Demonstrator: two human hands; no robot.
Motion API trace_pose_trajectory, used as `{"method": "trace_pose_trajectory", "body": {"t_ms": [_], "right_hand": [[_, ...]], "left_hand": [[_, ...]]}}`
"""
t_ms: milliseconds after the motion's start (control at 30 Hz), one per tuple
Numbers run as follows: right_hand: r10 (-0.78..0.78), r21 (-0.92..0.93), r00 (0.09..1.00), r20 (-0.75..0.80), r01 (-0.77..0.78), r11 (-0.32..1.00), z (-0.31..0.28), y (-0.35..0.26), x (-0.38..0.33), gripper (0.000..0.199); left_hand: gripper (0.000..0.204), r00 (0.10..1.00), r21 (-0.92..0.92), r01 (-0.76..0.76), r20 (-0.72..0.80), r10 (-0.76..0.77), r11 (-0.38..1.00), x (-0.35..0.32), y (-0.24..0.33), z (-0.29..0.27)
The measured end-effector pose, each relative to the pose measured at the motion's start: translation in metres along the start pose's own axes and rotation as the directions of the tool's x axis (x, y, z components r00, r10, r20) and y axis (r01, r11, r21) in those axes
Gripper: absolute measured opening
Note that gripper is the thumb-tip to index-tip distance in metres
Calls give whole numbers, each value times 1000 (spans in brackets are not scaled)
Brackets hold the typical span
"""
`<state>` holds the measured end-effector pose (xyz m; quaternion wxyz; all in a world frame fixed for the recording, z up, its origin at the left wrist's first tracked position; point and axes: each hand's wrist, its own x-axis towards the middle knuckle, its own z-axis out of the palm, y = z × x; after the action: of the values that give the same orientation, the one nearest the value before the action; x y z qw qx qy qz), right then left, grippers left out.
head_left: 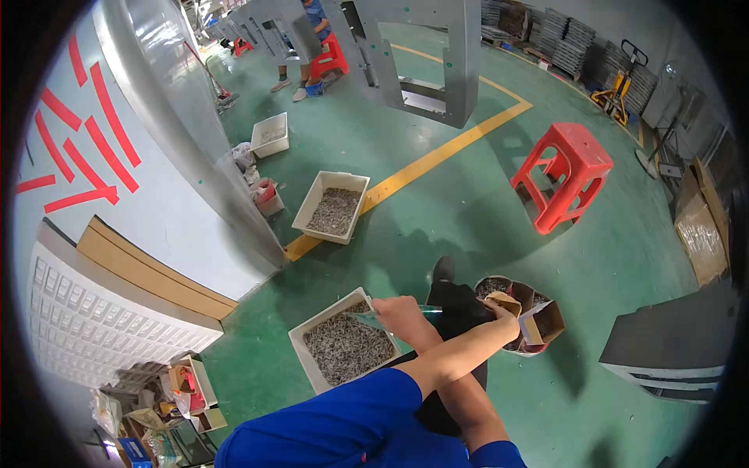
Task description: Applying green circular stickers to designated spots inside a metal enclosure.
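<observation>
My forearms cross in front of me. My left hand (504, 307) reaches to the right, at the edge of a small open cardboard box (544, 321); its fingers are partly hidden. The box stands in a round tub (521, 352) with small dark metal parts. My right hand (396, 313) reaches to the left, closed around a translucent greenish thing (361, 317) whose kind I cannot make out. It is above the right edge of a cream rectangular bin (299, 343), which holds many small grey metal pieces (347, 347).
Another cream bin (367, 184) of small parts stands ahead, with a smaller one (281, 125) beyond. A red plastic stool (573, 152) is at the right. Grey metal cabinets (460, 62) stand ahead. A person (300, 54) sits far off. A yellow pallet truck (620, 97) is far right.
</observation>
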<state>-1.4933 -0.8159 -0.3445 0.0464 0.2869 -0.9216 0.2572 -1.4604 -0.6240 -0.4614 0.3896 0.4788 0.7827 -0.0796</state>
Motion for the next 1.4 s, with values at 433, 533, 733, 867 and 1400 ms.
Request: {"method": "trace_pose_trajectory", "body": {"t_ms": [433, 533, 733, 867, 1400], "right_hand": [[-22, 7, 1000, 21, 22, 1000, -7, -5, -1, 2], [-27, 4, 1000, -6, 27, 1000, -6, -3, -3, 3], [-46, -4, 998, -52, 46, 999, 2, 0, -2, 7], [-35, -12, 998, -53, 34, 999, 2, 1, -3, 5], [48, 194, 974, -222, -4, 981, 9, 19, -18, 29]], "left_hand": [[34, 1000, 18, 2, 10, -2, 1000, 1, -2, 1], [34, 1000, 24, -5, 10, 5, 1000, 1, 3, -2], [35, 1000, 30, -6, 17, 6, 1000, -1, 4, 1], [36, 1000, 40, -15, 18, 15, 999, 0, 5, 0], [30, 876, -121, 75, -467, -124, 990, -98, -109, -197]]}}
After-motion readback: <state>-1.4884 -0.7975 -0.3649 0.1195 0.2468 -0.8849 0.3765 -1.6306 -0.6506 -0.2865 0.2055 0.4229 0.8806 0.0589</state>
